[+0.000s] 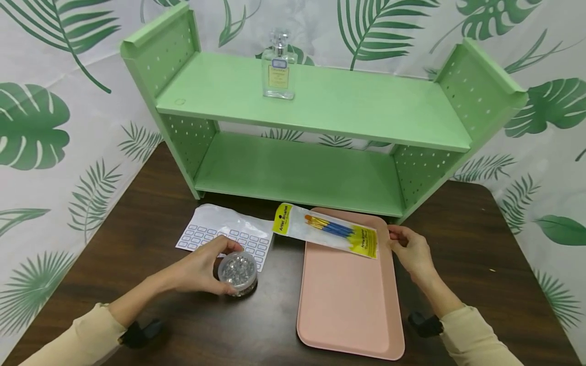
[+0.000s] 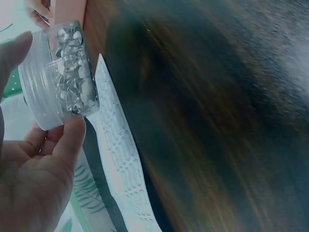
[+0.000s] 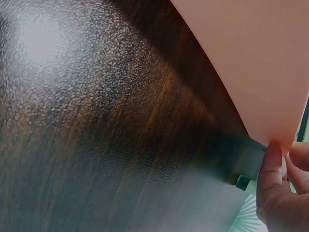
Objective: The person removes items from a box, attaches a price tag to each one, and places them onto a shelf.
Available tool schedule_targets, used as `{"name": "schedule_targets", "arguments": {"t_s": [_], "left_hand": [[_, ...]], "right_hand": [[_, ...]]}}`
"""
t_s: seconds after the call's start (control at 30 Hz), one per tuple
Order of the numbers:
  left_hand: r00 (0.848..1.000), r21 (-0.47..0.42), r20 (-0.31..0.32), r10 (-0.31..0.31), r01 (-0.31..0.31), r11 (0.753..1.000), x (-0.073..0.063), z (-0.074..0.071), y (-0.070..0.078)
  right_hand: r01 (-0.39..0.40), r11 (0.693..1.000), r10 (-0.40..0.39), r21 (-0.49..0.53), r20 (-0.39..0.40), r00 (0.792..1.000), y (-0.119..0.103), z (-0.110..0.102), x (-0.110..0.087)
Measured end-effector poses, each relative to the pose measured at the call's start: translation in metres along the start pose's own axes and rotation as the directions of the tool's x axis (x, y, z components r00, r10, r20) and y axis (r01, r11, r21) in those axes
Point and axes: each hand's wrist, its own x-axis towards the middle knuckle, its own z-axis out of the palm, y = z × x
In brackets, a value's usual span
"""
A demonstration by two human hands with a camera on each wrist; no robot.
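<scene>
A round clear jar of shiny silver pieces is gripped by my left hand, thumb on the near side and fingers on the far side. Its whitish lid and glittering contents show in the left wrist view. Whether its base touches the table cannot be told. My right hand pinches the right rim of a pink tray near its far corner; the right wrist view shows the fingers at that edge. Across the tray's far end lies a packet of artist brushes, with blue handles inside.
Behind the tray stands a green two-tier shelf, with a glass perfume bottle on its upper board. A sheet of small blue-bordered labels lies beyond the jar on the dark wooden table. A leaf-patterned cloth hangs behind.
</scene>
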Motion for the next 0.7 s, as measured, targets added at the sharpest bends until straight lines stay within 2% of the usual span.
{"name": "schedule_targets", "arguments": {"t_s": [0.1,0.7], "left_hand": [[1.0,-0.001,0.022,-0.002,0.003,1.0,-0.003,-0.001,-0.003],[0.998,0.0,0.035,0.044,-0.044,0.999,-0.012,0.001,-0.019]], "right_hand": [[-0.001,1.0,0.001,-0.001,0.0,1.0,0.0,0.0,0.0],[0.023,1.0,-0.023,-0.003,-0.012,1.0,0.0,0.001,0.0]]}}
